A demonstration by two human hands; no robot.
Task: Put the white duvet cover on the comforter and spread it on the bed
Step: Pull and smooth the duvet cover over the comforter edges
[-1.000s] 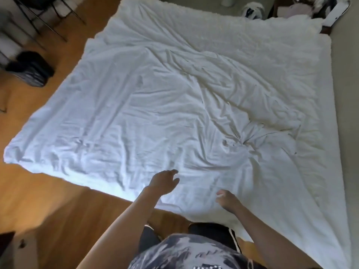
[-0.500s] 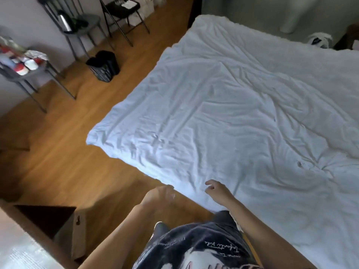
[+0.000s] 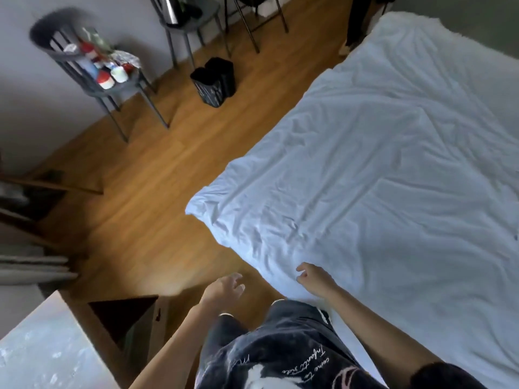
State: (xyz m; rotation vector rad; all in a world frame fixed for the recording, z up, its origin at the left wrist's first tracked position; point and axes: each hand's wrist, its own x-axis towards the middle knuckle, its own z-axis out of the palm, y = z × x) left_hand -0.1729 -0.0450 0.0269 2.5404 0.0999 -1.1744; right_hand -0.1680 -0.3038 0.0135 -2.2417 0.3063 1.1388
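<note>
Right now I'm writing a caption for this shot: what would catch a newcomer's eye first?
The wrinkled white duvet spread over the bed, filling the right side. Next, two bare hands at the bottom: the right hand at the duvet's near edge, the left hand over the wooden floor. Then the cluttered grey chair at upper left.

grey chair with bottles | black bin | wood floor

Left hand now off the white duvet cover, over the wooden floor, right hand now at the cover's near edge, both empty, fingers loosely curled.
</note>
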